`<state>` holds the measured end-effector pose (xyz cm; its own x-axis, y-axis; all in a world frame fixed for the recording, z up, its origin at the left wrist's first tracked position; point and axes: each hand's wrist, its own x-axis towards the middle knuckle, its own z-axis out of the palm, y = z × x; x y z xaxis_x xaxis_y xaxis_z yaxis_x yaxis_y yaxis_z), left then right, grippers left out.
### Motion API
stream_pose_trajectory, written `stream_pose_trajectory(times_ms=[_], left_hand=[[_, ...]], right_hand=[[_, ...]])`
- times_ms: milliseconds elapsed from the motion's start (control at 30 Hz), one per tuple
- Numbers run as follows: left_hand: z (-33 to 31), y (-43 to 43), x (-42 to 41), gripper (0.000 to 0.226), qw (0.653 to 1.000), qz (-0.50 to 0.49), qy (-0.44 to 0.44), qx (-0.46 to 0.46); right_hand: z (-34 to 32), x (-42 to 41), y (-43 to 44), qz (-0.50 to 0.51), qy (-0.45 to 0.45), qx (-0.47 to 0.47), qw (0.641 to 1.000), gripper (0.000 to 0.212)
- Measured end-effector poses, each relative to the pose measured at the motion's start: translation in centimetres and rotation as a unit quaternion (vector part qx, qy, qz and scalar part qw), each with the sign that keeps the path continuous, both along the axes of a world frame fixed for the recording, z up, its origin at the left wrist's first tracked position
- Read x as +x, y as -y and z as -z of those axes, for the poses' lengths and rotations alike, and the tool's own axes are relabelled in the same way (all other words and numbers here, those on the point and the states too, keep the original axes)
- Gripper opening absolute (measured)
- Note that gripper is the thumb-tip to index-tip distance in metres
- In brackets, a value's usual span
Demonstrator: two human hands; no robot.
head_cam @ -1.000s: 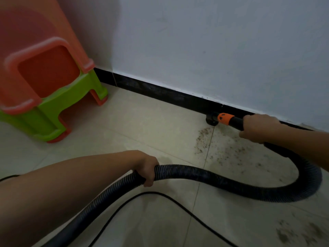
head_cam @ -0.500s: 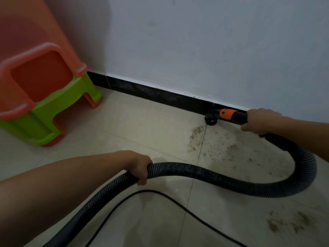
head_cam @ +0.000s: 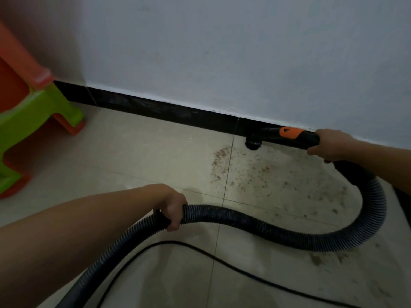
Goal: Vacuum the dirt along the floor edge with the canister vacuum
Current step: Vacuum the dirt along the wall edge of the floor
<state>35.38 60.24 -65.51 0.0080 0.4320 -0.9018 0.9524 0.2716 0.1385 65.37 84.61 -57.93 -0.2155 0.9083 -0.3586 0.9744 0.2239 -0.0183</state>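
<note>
A black ribbed vacuum hose (head_cam: 266,225) loops across the tiled floor. My left hand (head_cam: 173,205) grips the hose near its middle. My right hand (head_cam: 331,145) grips the black wand with an orange collar (head_cam: 291,133), held low along the black skirting board (head_cam: 155,107). The round black nozzle (head_cam: 253,144) sits on the floor against the skirting. Brown dirt (head_cam: 222,161) is scattered on the tiles just in front of the nozzle and to its right. More dirt (head_cam: 324,258) lies below the hose loop. The canister is out of view.
Stacked orange and green plastic stools (head_cam: 33,107) stand at the left by the wall. A thin black power cord (head_cam: 200,252) runs across the floor below the hose. A white wall (head_cam: 222,52) rises behind the skirting.
The view has shifted right, so the stools sit further left. The nozzle stays at the skirting by the tile joint; both hands keep their grips.
</note>
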Motion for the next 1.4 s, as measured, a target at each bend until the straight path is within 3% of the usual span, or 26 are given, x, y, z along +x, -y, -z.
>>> stream_pose_trajectory(times_ms=[367,433,600,733,867,1000,1133,1267,1400], left_hand=[[-0.3,0.8,0.5,0.049,0.995,0.074,-0.068,0.007],[-0.3,0.6,1.5,0.049,0.995,0.078,-0.067,0.013],[-0.9,0.6,2.5,0.048,0.993,0.093,-0.071,0.015],[-1.1,1.1,3.2,0.049,0.994,0.078,-0.069,0.008],[-1.3,1.4,3.7,0.052,0.995,0.08,-0.067,0.005],[-1.3,1.8,4.3,0.054,0.994,0.082,-0.077,-0.001],[-1.3,2.1,4.6,0.051,0.995,0.076,-0.061,0.012],[-0.7,2.7,5.1,0.053,0.995,0.081,-0.059,0.018],[-0.8,3.0,5.0,0.055,0.992,0.097,-0.074,0.024]], right_hand=[[0.7,4.2,3.2,0.072,-0.11,-0.089,0.987,0.014],[0.7,4.7,3.3,0.075,-0.106,-0.08,0.988,0.017],[0.8,5.2,4.0,0.043,-0.082,-0.159,0.983,0.017],[0.5,5.3,4.0,0.017,-0.07,-0.109,0.991,0.022],[0.6,4.7,5.5,-0.021,-0.043,-0.149,0.988,0.016],[0.7,4.9,6.1,-0.054,-0.023,-0.086,0.995,0.022],[0.2,5.7,7.2,-0.089,-0.019,-0.157,0.983,0.015],[0.2,5.5,8.9,-0.127,-0.013,-0.105,0.986,0.015],[0.7,4.3,9.9,-0.144,-0.01,-0.145,0.979,0.015]])
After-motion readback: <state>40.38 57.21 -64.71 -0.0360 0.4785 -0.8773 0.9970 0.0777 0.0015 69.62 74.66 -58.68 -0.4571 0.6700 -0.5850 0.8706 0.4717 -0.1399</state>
